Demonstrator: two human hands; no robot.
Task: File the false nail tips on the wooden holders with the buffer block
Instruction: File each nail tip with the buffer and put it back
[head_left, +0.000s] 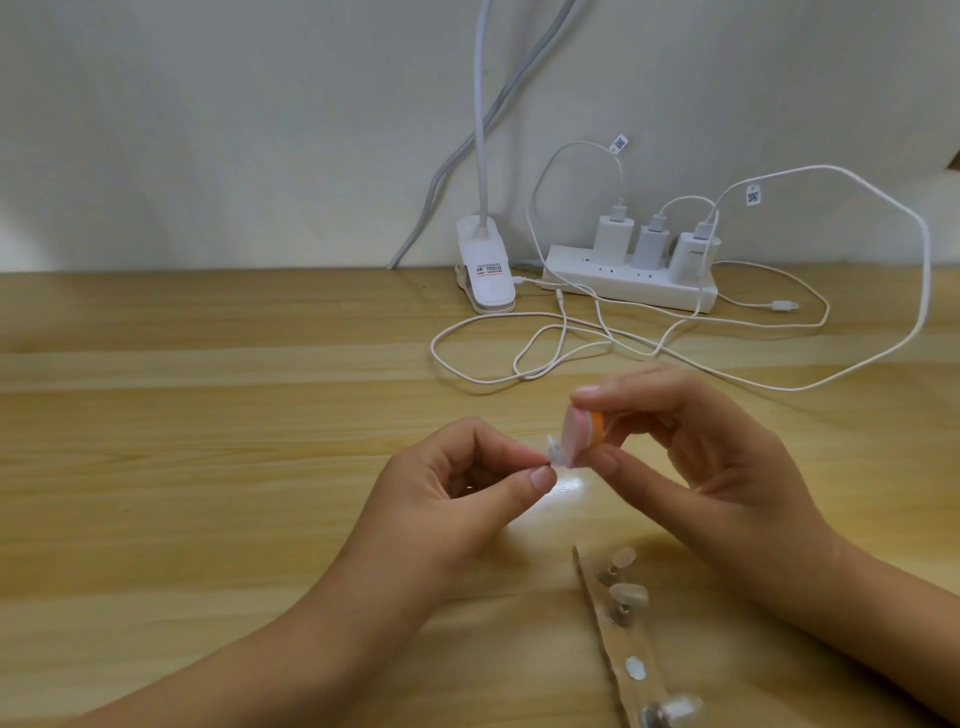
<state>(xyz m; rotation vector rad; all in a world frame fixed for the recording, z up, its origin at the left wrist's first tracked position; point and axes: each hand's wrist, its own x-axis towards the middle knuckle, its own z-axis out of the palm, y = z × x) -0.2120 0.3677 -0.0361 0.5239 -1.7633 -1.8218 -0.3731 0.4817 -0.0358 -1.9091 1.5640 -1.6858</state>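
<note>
My left hand (467, 483) pinches a small clear false nail tip (557, 453) between thumb and forefinger, above the middle of the wooden table (208, 441). My right hand (696, 457) grips a small pink, white and orange buffer block (584, 434) between thumb and fingers. The block's pink face touches the nail tip. Near the bottom edge lies a narrow wooden strip (621, 644) set with several holders; two clear nail tips (626, 595) rest beside it, and another tip (635, 669) sits on it.
At the back by the wall stand a white clip lamp base (485, 270) and a white power strip (628, 278) with three chargers. White cables (571, 338) loop over the table behind my hands.
</note>
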